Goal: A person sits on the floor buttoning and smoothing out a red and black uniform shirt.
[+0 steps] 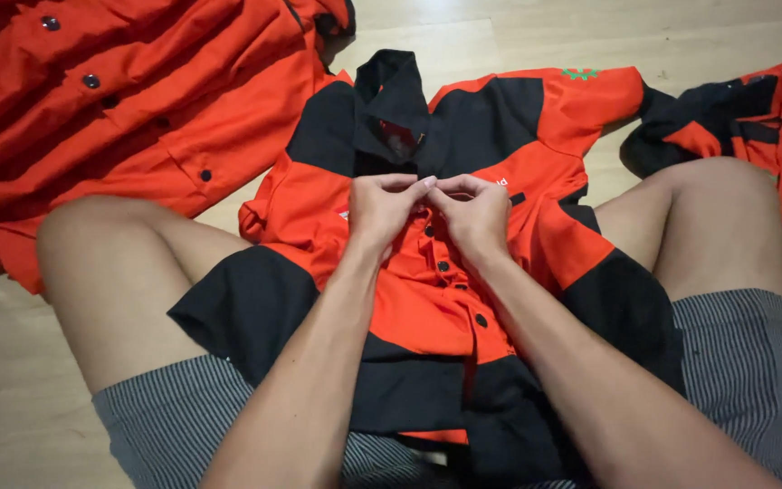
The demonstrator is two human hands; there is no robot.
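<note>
An orange and black button-up shirt (518,136) lies front side up across my lap and onto the floor, its black collar pointing away from me. My left hand (380,206) and my right hand (474,210) meet over the button placket just below the collar. The fingertips of both hands pinch the fabric edges there. Several black buttons run down the placket below my hands and look fastened. My palms hide the spot that the fingers grip.
I sit on a light wooden floor (11,389) with my knees spread. A pile of orange garments (119,100) with dark buttons lies at the upper left. Another orange and black shirt (753,118) lies at the right.
</note>
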